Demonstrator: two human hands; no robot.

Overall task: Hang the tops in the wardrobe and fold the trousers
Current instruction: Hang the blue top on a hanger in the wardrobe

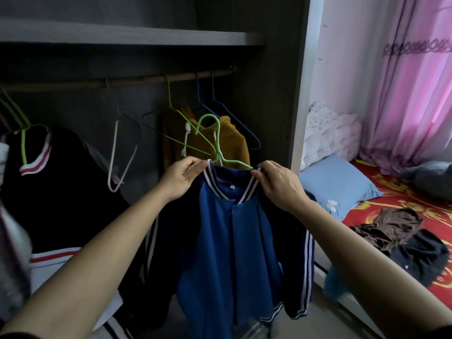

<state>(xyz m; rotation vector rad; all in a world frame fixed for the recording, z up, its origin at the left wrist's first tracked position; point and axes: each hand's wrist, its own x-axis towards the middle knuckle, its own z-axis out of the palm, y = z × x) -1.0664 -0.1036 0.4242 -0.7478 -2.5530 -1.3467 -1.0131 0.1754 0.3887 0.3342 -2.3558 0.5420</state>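
Observation:
A blue jacket (230, 241) with dark sleeves and a striped collar hangs on a green hanger (208, 123), held up in front of the open wardrobe. My left hand (181, 178) pinches the left side of the collar. My right hand (278, 184) pinches the right side of the collar where the hanger's arm ends. The hanger's hook is free, below the wooden rail (137, 80). A mustard hoodie (230, 143) hangs on the rail behind, and a black jacket (61, 187) with red and white trim hangs at the left.
Empty hangers, a white hanger (117, 157) and blue ones (234, 121), hang on the rail. A shelf (122, 35) runs above it. On the bed (381, 199) at the right lie a brown garment (391, 226), a black garment (423, 260) and a blue pillow (337, 184).

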